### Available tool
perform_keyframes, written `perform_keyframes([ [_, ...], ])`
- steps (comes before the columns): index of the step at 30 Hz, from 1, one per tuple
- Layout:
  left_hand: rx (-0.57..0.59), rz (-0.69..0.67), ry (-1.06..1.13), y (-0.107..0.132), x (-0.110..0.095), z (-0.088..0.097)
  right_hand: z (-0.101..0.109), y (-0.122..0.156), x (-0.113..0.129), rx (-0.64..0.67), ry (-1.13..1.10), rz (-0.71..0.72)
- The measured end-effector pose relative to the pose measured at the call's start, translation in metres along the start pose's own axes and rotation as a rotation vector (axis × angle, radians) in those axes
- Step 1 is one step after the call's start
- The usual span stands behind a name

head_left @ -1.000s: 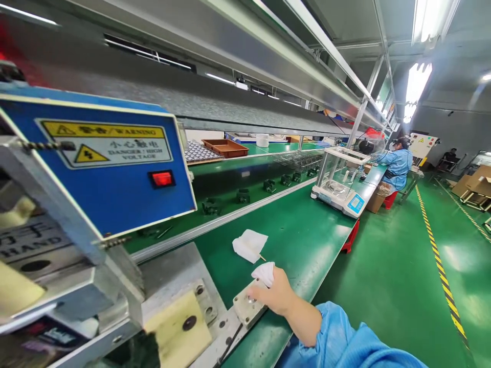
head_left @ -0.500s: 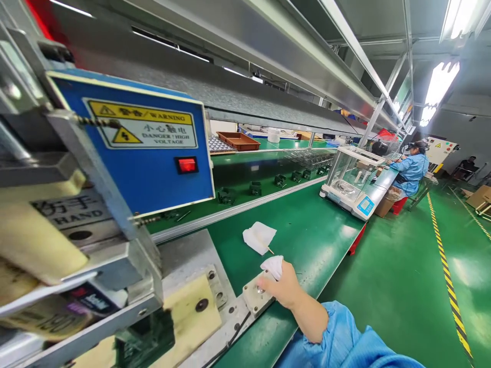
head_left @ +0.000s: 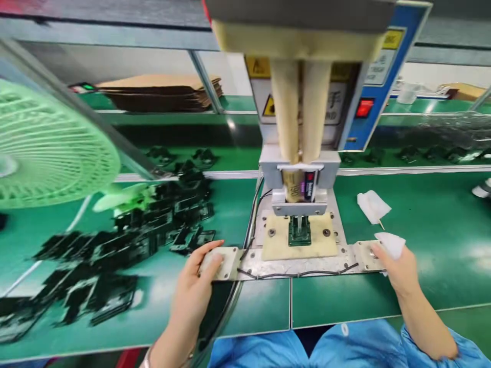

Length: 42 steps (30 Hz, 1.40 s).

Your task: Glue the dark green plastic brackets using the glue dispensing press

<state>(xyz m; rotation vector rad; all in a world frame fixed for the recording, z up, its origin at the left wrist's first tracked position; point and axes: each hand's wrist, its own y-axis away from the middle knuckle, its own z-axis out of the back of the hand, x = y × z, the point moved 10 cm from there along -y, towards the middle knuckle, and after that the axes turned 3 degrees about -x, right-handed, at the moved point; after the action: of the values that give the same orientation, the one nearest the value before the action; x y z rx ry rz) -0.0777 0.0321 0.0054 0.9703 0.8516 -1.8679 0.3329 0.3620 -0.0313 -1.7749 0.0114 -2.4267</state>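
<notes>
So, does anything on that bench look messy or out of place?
Mildly: the dark parts left of the machine lie jumbled at differing angles. Right of it, a white scrap with a thin stick poking out lies loose on the green bench. I see no spill; blur could hide fine damage.

The right hand hides part of the white cloth; the left hand covers one end of a button box. The top edge crops the press, the left edge the green fan. Blur smears the dark parts and the label on the blue box.
</notes>
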Motion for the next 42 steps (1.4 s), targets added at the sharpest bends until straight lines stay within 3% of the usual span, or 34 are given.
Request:
perform_keyframes([
  [2,-0.07,-0.114,-0.074,0.006,-0.03,0.003,0.003,0.001,0.0,-0.017,0.014,-0.005],
  [4,-0.05,-0.274,-0.112,0.012,-0.072,-0.004,0.005,0.003,0.0,-0.026,0.024,-0.023],
  [6,0.139,-0.349,-0.08,0.014,-0.106,-0.028,0.008,0.004,0.0,-0.045,0.047,-0.042],
  [8,0.394,-0.332,-0.023,0.014,-0.125,-0.062,0.01,0.004,0.0,-0.069,0.07,-0.045],
  [10,0.599,-0.283,0.037,0.013,-0.132,-0.096,0.012,0.004,0.0,-0.078,0.08,-0.045],
  [12,0.718,-0.227,0.1,0.008,-0.131,-0.124,0.011,0.005,0.0,-0.072,0.07,-0.051],
  [15,0.807,-0.152,0.205,0.004,-0.128,-0.151,0.009,0.005,0.0,-0.06,0.042,-0.061],
  [17,0.825,-0.092,0.285,0.003,-0.13,-0.157,0.008,0.006,0.001,-0.054,0.03,-0.059],
  [22,0.815,0.203,0.266,0.005,-0.124,-0.149,0.01,0.005,-0.001,-0.042,0.054,-0.061],
  [28,1.055,0.527,0.237,0.044,-0.114,-0.145,0.008,0.004,0.0,-0.02,0.03,-0.02],
  [30,1.043,0.565,0.253,0.054,-0.11,-0.137,0.008,0.004,-0.001,-0.028,0.028,-0.026],
  [32,0.953,0.508,0.317,0.057,-0.111,-0.123,0.01,0.003,-0.003,-0.046,0.032,-0.037],
  [36,0.79,0.219,0.457,0.065,-0.127,-0.088,0.016,0.003,-0.003,-0.099,0.033,-0.045],
  [40,0.607,-0.16,0.473,0.073,-0.156,-0.046,0.026,0.007,-0.002,-0.176,0.071,-0.051],
  [42,0.573,-0.352,0.495,0.08,-0.175,-0.031,0.029,0.009,-0.001,-0.206,0.08,-0.034],
])
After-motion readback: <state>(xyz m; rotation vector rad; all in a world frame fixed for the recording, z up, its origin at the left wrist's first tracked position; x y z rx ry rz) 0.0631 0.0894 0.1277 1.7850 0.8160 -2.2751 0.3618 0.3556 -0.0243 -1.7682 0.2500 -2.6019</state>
